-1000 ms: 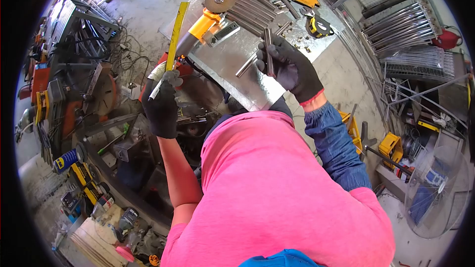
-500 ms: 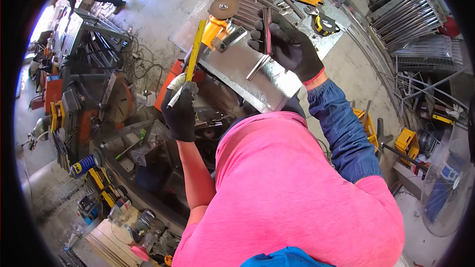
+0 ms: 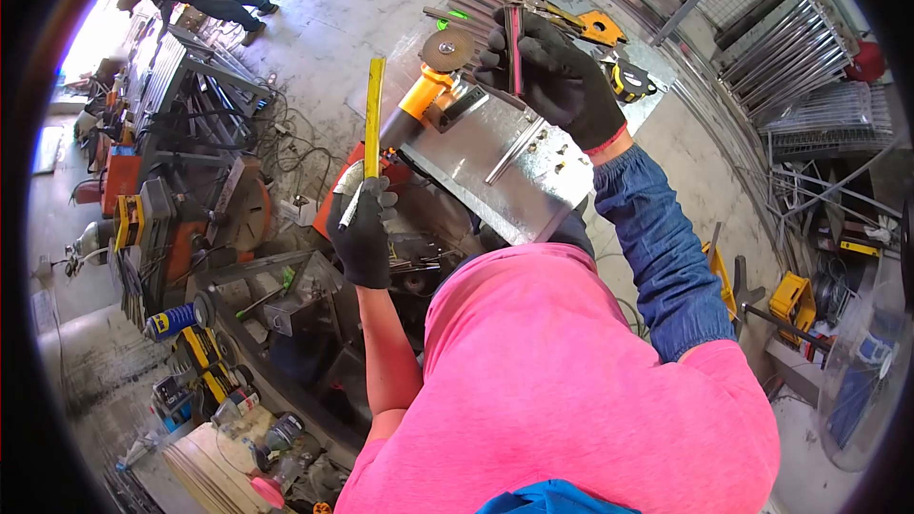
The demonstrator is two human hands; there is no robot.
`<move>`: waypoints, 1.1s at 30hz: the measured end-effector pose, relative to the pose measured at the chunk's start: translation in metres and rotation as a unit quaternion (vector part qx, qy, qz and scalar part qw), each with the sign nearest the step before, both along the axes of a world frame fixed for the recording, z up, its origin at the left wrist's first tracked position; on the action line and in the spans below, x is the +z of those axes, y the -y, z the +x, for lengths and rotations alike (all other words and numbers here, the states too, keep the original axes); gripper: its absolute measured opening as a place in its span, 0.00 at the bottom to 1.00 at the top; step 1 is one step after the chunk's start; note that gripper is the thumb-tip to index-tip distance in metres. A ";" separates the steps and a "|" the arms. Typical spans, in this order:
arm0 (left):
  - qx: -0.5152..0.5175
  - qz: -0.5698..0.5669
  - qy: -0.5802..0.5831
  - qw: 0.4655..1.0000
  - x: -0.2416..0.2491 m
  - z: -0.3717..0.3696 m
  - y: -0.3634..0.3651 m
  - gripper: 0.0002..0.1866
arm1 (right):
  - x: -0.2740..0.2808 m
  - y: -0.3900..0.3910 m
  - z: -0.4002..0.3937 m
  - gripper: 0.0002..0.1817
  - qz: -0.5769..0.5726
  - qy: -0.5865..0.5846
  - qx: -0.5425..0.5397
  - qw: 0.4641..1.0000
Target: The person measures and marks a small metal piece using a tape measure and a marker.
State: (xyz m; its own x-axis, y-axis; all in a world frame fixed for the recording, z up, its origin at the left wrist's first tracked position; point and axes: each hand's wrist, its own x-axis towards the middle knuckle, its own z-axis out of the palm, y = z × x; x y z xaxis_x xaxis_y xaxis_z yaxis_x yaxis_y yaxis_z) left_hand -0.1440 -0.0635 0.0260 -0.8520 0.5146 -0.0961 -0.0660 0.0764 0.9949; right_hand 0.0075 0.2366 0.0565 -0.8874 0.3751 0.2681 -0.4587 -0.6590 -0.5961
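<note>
Clamping a yellow strip point(image 3: 374, 112) and a slim white stick point(image 3: 350, 208) in one closed fist, our left hand point(image 3: 361, 240) lets most of the strip stand free of the glove, probably so its length is easy to see. Our right hand point(image 3: 564, 81) has its fingers curled tight on a short metal tube point(image 3: 515, 55), which we hold upright above the worktop, perhaps to keep it in plain view and off the clutter. Below lies a shiny metal sheet point(image 3: 466, 157), bearing two thin rods point(image 3: 512, 150) side by side. At its left edge rests an orange grinder point(image 3: 424, 93), its disc point(image 3: 447, 50) facing up, seemingly so that the disc bears no weight. A tape measure point(image 3: 628, 83) sits just beside our right hand, likely placed there for easy reach.
</note>
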 end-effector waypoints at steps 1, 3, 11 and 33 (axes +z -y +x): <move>-0.002 0.009 -0.001 1.000 0.000 0.000 0.000 0.18 | 0.002 0.000 -0.001 0.34 0.001 -0.001 0.002 1.000; 0.009 0.010 -0.017 1.000 0.003 0.004 -0.001 0.17 | 0.003 0.003 -0.002 0.34 0.027 0.053 -0.029 0.998; 0.007 0.025 -0.039 0.999 0.009 0.006 -0.001 0.15 | 0.015 0.009 0.002 0.30 -0.043 0.026 0.008 0.999; -0.129 0.037 0.013 0.991 0.032 0.062 -0.049 0.15 | 0.025 0.058 0.011 0.19 0.106 0.176 -0.233 0.950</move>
